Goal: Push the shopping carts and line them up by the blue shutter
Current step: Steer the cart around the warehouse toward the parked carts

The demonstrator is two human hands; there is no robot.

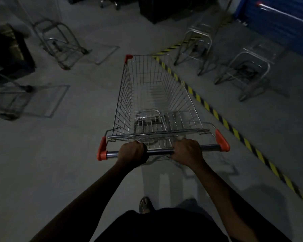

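Now steer this shopping cart [129, 95] toward the blue shutter [278, 20].
Your left hand [132, 151] and right hand [186, 151] have their fingers clamped on the handle bar [160, 151]. Push evenly and swing the nose right across the striped floor tape [208, 105], beside the two parked carts [196, 42] [247, 67]. Two more carts [59, 44] [10, 98] wait at left, five in all.

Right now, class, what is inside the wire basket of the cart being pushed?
No goods show inside the basket: through its wire mesh you see only the cart's lower frame and grey floor. The near end, behind the rear flap wires, is hard to read.
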